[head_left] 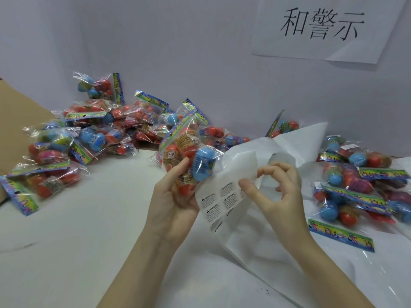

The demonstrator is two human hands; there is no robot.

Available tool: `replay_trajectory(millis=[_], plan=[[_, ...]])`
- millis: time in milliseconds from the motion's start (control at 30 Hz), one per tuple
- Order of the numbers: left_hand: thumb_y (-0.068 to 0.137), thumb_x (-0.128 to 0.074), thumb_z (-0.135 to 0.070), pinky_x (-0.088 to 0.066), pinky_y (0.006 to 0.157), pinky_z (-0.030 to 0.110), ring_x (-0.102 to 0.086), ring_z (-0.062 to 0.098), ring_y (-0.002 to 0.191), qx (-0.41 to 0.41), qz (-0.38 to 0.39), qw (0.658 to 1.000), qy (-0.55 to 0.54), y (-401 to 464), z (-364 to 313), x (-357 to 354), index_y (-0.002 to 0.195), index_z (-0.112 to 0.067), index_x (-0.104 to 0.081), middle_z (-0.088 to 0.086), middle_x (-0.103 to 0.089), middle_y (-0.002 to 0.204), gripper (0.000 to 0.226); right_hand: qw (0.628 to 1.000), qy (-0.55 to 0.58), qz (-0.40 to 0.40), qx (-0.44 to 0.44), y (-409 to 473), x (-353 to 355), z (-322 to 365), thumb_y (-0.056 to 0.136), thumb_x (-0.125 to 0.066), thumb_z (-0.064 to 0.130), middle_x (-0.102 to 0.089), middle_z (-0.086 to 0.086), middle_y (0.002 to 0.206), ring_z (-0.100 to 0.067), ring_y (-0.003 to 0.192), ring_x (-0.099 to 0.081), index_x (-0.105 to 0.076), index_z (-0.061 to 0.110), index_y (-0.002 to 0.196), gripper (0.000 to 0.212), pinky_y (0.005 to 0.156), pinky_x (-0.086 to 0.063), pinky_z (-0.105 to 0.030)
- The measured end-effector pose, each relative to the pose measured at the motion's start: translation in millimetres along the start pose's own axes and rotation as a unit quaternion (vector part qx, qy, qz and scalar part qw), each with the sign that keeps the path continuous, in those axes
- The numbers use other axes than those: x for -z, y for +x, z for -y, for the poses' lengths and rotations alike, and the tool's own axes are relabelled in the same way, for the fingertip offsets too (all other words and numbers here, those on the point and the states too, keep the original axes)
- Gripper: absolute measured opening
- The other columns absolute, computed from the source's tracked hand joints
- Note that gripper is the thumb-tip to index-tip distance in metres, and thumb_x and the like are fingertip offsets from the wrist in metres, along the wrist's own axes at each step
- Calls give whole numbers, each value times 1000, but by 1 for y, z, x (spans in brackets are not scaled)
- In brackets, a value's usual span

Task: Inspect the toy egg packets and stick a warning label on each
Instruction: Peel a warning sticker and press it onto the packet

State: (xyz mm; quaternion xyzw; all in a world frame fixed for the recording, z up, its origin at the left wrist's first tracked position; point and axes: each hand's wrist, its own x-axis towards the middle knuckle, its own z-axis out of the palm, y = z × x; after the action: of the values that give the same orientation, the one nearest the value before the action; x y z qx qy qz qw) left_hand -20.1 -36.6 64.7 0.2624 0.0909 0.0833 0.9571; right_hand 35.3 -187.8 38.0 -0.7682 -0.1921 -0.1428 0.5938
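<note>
My left hand (172,197) grips a clear toy egg packet (188,150) with red and blue eggs, held upright at the centre. Beside it hangs a white label sheet (219,202) printed with several warning labels. My right hand (274,187) pinches the sheet's upper edge between thumb and curled fingers. The sheet's lower part droops onto the table.
A large heap of egg packets (93,134) lies at the back left on the white table (89,241). More egg packets (360,187) lie at the right on white paper. A paper sign (322,27) with characters hangs on the wall. A brown cardboard flap (15,112) is far left.
</note>
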Motion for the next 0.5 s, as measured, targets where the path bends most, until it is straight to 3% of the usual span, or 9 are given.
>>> replay_trajectory(millis=[100,233,300,367,500], plan=[[64,-64,-18,-58,66,25,-71,16,76,-14,-11,1000,21,1,3,1,77,-12,-77,7,-74,90,21,1000,-19,-7,22,-1,3,2,67,-81,24,-43,13,91,-3,96,-42,-55,29,66,27,78,-29,-3],[65,-64,-20,-55,72,25,-68,15,81,-26,-34,998,37,3,6,2,79,-14,-78,4,-74,93,20,999,34,28,22,-1,1,5,69,-66,28,-59,7,74,-4,72,-48,-57,17,69,14,68,-35,-15],[66,-64,-20,-55,74,26,-69,15,81,-27,-34,998,39,4,6,3,79,-14,-78,4,-74,93,20,995,92,46,0,-2,0,6,71,-68,24,-63,6,71,-8,71,-55,-56,23,74,13,71,-41,-22],[68,-63,-20,-55,75,27,-69,14,81,-27,-27,998,40,4,7,3,80,-14,-78,4,-74,93,20,987,147,57,-24,-4,-1,6,71,-73,19,-70,2,73,-11,71,-61,-50,37,82,31,72,-46,-32],[67,-63,-19,-55,76,27,-69,14,80,-27,-30,998,49,5,8,3,81,-13,-78,5,-74,93,21,980,174,96,3,-4,2,9,73,-64,16,-68,-11,74,-20,70,-62,-51,49,88,38,75,-45,-41]])
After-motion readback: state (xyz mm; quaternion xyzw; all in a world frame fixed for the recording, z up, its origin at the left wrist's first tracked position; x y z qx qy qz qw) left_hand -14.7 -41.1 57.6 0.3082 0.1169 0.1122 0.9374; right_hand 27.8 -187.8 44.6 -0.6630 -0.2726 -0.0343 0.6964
